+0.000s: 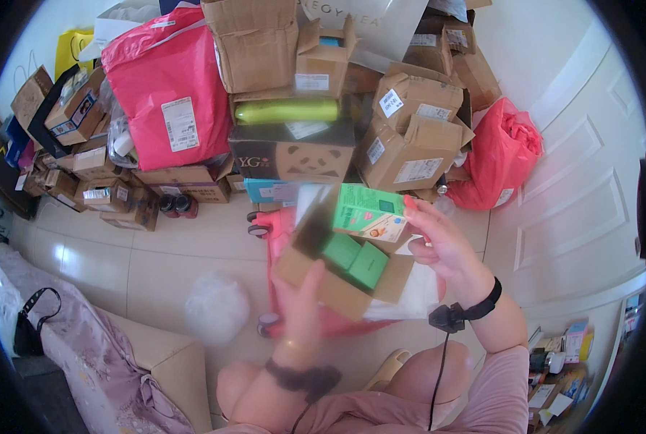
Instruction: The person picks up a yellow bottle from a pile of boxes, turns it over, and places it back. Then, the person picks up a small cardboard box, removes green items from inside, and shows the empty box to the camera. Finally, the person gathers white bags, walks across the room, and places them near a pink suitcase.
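My right hand (437,238) grips the right edge of a green printed product box (369,211), holding it above an open cardboard carton (336,287). A small red object (410,203) shows at the same fingertips; its kind is unclear. Inside the carton lie two plain-sided green boxes (369,265), side by side. Blurred, my left hand (301,298) is at the carton's near left flap with its fingers apart and nothing visible in them. Beneath the carton are white wrapping sheeting (410,301) and a pink suitcase (328,325) with wheels, lying on the floor.
Cardboard boxes (410,146), a pink parcel bag (165,87) and a panda-printed box (293,154) are piled ahead. A translucent plastic bag (217,309) lies on the tiles at left. A sofa (160,347) stands at lower left, a white door (583,163) at right.
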Tool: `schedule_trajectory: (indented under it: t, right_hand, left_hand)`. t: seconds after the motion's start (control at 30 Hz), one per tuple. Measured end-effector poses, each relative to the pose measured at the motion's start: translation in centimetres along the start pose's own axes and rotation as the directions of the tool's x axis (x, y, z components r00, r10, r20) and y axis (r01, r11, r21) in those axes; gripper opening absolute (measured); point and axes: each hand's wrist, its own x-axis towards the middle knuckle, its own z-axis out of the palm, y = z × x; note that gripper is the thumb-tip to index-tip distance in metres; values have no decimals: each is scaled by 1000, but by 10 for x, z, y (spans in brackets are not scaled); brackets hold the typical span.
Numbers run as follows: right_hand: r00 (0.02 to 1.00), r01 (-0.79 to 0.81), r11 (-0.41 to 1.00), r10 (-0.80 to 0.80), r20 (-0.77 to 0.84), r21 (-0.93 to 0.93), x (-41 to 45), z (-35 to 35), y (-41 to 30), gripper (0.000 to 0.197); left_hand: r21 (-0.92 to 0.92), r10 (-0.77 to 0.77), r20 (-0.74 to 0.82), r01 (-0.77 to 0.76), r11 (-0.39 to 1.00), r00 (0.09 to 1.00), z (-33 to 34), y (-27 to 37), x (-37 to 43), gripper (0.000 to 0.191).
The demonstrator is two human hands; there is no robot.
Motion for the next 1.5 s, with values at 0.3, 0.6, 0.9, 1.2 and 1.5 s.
schedule_trajectory:
  t: [0.3, 0.6, 0.9, 1.2, 1.5]
  right_hand:
    - [1000, -24, 998, 24, 0, -62, 4, 3, 3, 31]
    - [946, 315, 836, -315, 76, -449, 17, 8, 24, 38]
    - [751, 566, 290, -569, 336, -772, 1, 27, 15, 39]
    - [845, 418, 212, -447, 293, -883, -1, 24, 14, 51]
    - [785, 391, -9, -520, 338, -921, 2, 38, 10, 56]
  left_hand:
    - [-11, 21, -29, -22, 1000, 999, 2, -3, 0, 62]
    - [-16, 14, -51, -15, 1000, 999, 2, 0, 0, 61]
    - [-4, 31, 15, -31, 1000, 999, 1, -1, 1, 59]
    - [83, 140, -29, -137, 987, 990, 3, -4, -2, 77]
    - [377, 337, 108, -352, 856, 935, 4, -13, 0, 92]
